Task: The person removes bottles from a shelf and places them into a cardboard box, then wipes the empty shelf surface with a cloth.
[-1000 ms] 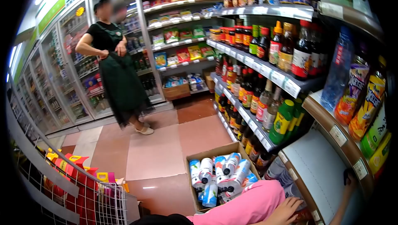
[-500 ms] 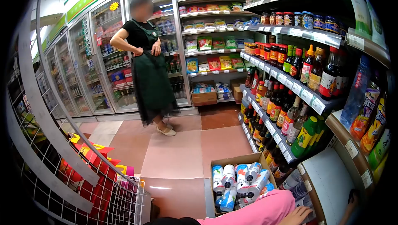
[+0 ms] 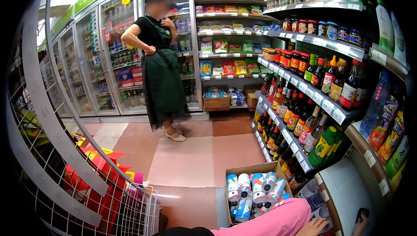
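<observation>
My left hand (image 3: 313, 226) lies low beside the pink-clad knee (image 3: 286, 218), its fingers stretched out towards the shelf edge and the clear bottles (image 3: 320, 212) there. Nothing shows in its grip. At the bottom right, my right hand (image 3: 361, 224) is closed around a small black object (image 3: 362, 212) over the bare white shelf board (image 3: 347, 188); what kind of object it is I cannot make out. Left of the knee stands an open cardboard box (image 3: 229, 205) of bottles with blue and white labels (image 3: 245, 205).
Sauce bottles (image 3: 299, 114) and jars (image 3: 312, 28) fill the shelves on the right. A wire rack (image 3: 143, 197) with red packages (image 3: 84, 192) stands at left. A person in a green apron (image 3: 165, 79) stands in front of the glass-door fridges (image 3: 117, 53).
My right hand has shifted with the black object, which now shows more fully over the board. The standing person has raised one hand from the waist to the upper chest. The view has turned slightly left.
</observation>
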Available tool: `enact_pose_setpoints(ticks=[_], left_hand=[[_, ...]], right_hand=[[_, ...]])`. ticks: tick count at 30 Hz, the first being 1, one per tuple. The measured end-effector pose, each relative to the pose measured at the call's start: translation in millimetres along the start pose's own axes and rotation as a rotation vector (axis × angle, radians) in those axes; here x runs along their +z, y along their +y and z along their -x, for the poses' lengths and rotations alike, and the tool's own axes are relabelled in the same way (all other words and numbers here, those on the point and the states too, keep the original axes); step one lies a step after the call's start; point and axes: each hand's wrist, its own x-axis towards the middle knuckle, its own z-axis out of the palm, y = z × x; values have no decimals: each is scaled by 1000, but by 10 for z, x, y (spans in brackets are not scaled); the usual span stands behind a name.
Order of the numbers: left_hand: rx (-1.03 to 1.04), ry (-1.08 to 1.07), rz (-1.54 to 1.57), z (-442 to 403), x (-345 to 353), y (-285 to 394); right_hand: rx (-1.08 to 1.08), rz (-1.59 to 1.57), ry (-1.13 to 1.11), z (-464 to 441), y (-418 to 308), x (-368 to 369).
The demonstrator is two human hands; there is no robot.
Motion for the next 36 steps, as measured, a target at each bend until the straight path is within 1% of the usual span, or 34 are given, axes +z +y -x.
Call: enact_pose_setpoints(ticks=[3, 4, 7, 12, 15, 18, 21, 23, 24, 25, 27, 28, 31, 33, 36], left_hand=[[-34, -15, -30, 34, 68, 37], [-30, -15, -16, 39, 73, 46], [-21, -13, 12, 54, 74, 69], [21, -3, 27, 61, 15, 109], [37, -2, 56, 62, -2, 99], [42, 4, 67, 66, -18, 88], [-6, -5, 14, 70, 25, 32], [5, 8, 34, 67, -36, 58], [5, 0, 25, 64, 0, 26], [19, 20, 42, 55, 11, 24], [46, 49, -5, 58, 10, 33], [-31, -8, 19, 57, 42, 18], [-37, -32, 63, 71, 124, -29], [6, -19, 13, 47, 156, -40], [32, -13, -17, -12, 216, 7]], right_hand=[[-148, -135, 7, 175, 68, 21], [-70, -105, -72, 250, -33, -69], [-47, -224, -75, 534, -303, -254], [-89, -320, -123, 711, -347, -303], [-46, -321, -151, 827, -435, -405], [-170, -330, -150, 800, -141, -218], [-319, -304, -57, 801, 47, -45], [-215, -373, -108, 858, -23, -109], [-191, -339, -105, 846, 25, -90], [-169, -377, -103, 832, 111, 1], [-290, -384, -45, 816, 149, 69], [-289, -390, -37, 798, 135, 81], [-301, -391, -77, 815, 202, 24], [-309, -427, -120, 799, 196, -2], [-221, -390, -205, 835, 69, -175]])
